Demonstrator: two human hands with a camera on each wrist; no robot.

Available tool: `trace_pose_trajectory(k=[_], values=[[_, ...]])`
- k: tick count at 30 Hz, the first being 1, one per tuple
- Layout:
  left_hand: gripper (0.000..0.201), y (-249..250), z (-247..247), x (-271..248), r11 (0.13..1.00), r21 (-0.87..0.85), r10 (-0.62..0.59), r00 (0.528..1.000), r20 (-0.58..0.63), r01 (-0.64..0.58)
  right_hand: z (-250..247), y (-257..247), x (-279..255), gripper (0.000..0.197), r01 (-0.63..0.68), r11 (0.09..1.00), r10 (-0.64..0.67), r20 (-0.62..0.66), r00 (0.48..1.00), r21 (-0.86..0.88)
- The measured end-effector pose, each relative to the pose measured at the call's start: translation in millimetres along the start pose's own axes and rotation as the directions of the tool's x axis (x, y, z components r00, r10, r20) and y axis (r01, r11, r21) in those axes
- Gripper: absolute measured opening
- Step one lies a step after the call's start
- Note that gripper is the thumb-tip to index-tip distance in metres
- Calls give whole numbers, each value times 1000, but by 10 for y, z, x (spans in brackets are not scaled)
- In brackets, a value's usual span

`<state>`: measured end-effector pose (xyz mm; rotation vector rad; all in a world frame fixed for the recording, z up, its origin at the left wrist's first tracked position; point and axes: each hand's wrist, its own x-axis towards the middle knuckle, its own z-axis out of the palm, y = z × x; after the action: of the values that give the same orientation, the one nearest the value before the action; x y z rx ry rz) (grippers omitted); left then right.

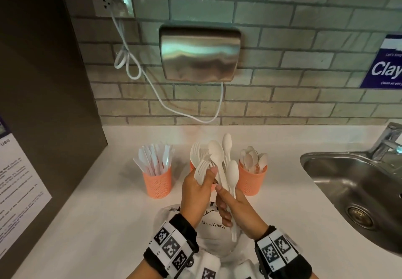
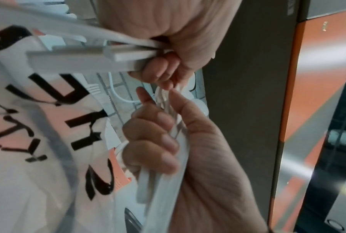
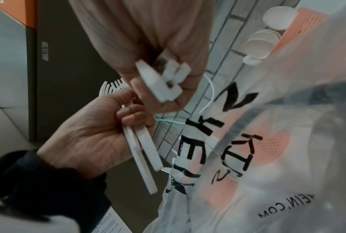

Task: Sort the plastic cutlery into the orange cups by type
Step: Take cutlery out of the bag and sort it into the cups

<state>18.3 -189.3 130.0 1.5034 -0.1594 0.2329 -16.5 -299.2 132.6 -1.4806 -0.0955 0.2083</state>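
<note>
Both hands are raised over the white counter (image 1: 97, 202) in front of three orange cups. My left hand (image 1: 207, 175) grips a few white plastic forks (image 1: 201, 167), their handles running through the palm (image 2: 168, 149). My right hand (image 1: 221, 200) grips a bundle of white spoons (image 1: 232, 172) by the handles, bowls up. The left cup (image 1: 157, 184) holds knives. The right cup (image 1: 252, 182) holds spoons. The middle cup (image 1: 191, 166) is mostly hidden behind my hands, with fork tines above it.
A clear plastic bag with black lettering (image 1: 217, 233) lies on the counter under my hands. A steel sink (image 1: 348, 181) and tap (image 1: 387, 141) lie at the right. A hand dryer (image 1: 200, 57) with a white cable hangs on the tiled wall. A dark panel (image 1: 43, 83) stands at the left.
</note>
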Motion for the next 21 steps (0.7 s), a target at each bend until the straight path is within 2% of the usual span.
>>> trace_pose_trajectory(k=[3,6,10,13,15,19,21], values=[[21,0,8,-20,999,21,49,997,-58,-48,19,-14,-15,24,17,1000,-17,-26,1000,11],[19,22,30,-42,999,-12,37,989,-142,-39,26,-34,-13,21,47,998,-45,-34,998,45],[19,95,27,-52,988,-149,-59,983,-176,32,43,-50,-17,24,80,997,-79,-39,996,25],[12,95,30,-65,982,-175,-85,993,-87,69,73,-45,-13,22,99,995,-100,-67,993,-22],[21,84,48,-79,983,-165,-91,995,-36,84,106,-46,-30,22,98,994,-102,-75,992,-49],[7,90,46,-42,953,-251,-205,972,-116,171,124,-19,-69,28,122,988,-130,-75,989,-96],[16,60,6,16,923,-316,-284,941,-182,218,109,3,-59,25,114,988,-123,-81,989,-105]])
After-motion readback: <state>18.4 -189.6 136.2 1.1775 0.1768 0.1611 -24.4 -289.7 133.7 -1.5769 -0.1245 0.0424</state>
